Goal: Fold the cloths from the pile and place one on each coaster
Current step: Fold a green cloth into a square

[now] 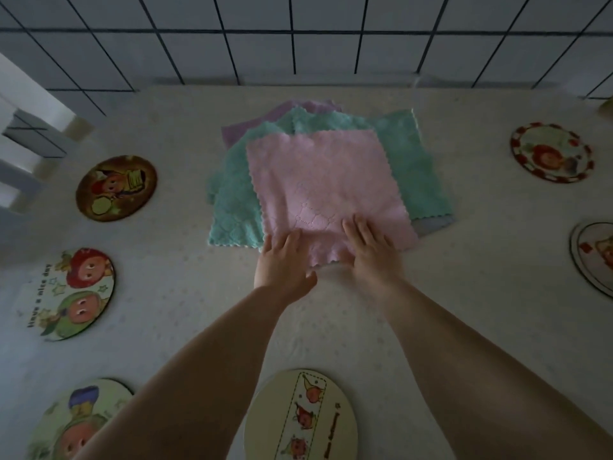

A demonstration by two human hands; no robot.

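Six coasters show in the head view, and none carries a cloth, so by my reading the task is at its very start: no cloth is folded yet, and every placement is left. They ring the pile: a dark coaster (116,188) far left, a "nice day" coaster (71,293) nearer, a cut-off coaster (79,423) at the lower left corner, a strip-pattern coaster (300,416) at the near edge between the forearms, a red-rimmed coaster (551,152) far right, and a right-edge coaster (593,257) partly out of frame.

On the pale table (464,310) the pile sits in the middle, toward the tiled wall. Its top sheet, the pink cloth (325,184), lies flat and unfolded. It is close to square, so it has no marked long axis; its edges are turned slightly, the near edge slanting down to the right. Under it fan out two teal cloths (232,200), a lilac cloth (255,126) at the back, and a grey one just peeping out at the right.

Both hands rest on the pink cloth's near edge. The left hand (282,260) and right hand (371,250) lie palm down, fingers (356,227) straight and slightly spread, pressing the cloth, not pinching it.
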